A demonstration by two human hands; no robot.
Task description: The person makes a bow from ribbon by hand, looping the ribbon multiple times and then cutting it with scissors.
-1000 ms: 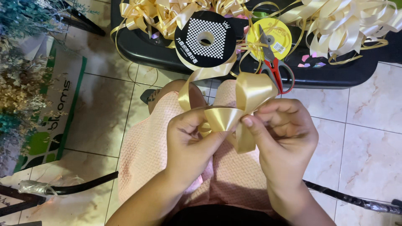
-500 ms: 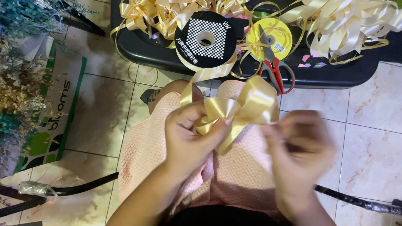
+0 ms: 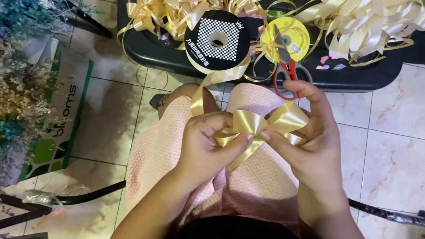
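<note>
Over the lap, the left hand (image 3: 208, 146) pinches the centre of a half-made gold ribbon bow (image 3: 261, 126), thumb and fingers closed tight on the gathered folds. The right hand (image 3: 310, 141) has its fingers curled around the right loop, forefinger pressing at the centre. The ribbon's tail runs up and far to the black ribbon spool (image 3: 218, 40) on the dark bench (image 3: 146, 48), beside red-handled scissors (image 3: 290, 73). If the pinch loosens, the slick loops would likely spring apart; a tug on the tail could drag the spool off the edge.
</note>
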